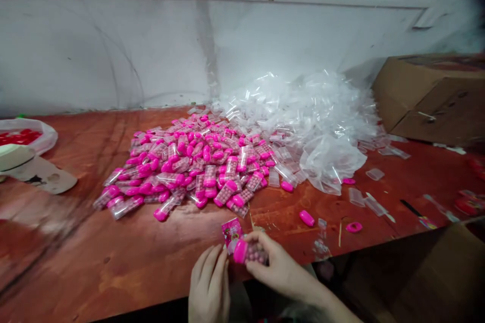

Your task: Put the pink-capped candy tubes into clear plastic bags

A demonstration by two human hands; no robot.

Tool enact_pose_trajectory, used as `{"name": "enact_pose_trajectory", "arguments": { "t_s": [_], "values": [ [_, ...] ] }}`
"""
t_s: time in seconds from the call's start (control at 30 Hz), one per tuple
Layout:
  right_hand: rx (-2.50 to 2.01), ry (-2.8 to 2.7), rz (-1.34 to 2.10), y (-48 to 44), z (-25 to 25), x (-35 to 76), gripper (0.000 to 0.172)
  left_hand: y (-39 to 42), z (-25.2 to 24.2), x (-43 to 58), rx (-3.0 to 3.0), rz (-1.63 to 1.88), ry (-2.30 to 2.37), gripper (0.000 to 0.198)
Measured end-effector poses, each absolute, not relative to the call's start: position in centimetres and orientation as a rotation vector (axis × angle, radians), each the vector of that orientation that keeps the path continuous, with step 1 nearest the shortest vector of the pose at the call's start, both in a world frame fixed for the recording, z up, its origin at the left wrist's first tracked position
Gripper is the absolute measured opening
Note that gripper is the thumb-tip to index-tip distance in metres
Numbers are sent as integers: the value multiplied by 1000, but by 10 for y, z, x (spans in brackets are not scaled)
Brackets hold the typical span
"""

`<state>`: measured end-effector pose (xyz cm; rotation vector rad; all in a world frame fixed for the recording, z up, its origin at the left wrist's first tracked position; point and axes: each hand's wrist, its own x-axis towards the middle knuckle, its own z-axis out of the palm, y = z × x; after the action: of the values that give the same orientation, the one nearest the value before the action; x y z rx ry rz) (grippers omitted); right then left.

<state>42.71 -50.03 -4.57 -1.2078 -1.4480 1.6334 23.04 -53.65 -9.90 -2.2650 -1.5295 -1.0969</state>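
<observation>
Along the near edge of the reddish counter [132,257], head view: right hand [275,262] grasping a pink-capped container [248,252] of pinkish balls, cap toward the left hand [206,280]. Left fingers extended, beside a pink printed packet [232,230]; cannot tell whether they grip it. Beyond the hands, a pile of similar containers [189,161] fills mid-counter; behind it to the right, a heap of clear plastic [303,106] against the wall [125,50], then a cardboard box [432,106]. Loose pink cap [306,218] nearer. Far left, bag of red pieces [47,135]. Packet lettering too blurred to read; box marks likewise.
</observation>
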Motion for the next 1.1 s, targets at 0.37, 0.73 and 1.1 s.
{"name": "enact_pose_trajectory", "arguments": {
  "t_s": [0.37, 0.73, 1.1],
  "values": [
    [-1092, -925, 1702, -492, -60, 451, 29, -505, -98, 265, -2208, -848, -1674, 24],
    [-1090, -997, 1581, -478, -52, 410, 35, -526, -81, 274, -2016, -1584, -1917, 36],
    [-980, -956, 1724, -482, -56, 411, 41, -517, -52, 277, -883, -2968, -3178, 44]
  ]
}}
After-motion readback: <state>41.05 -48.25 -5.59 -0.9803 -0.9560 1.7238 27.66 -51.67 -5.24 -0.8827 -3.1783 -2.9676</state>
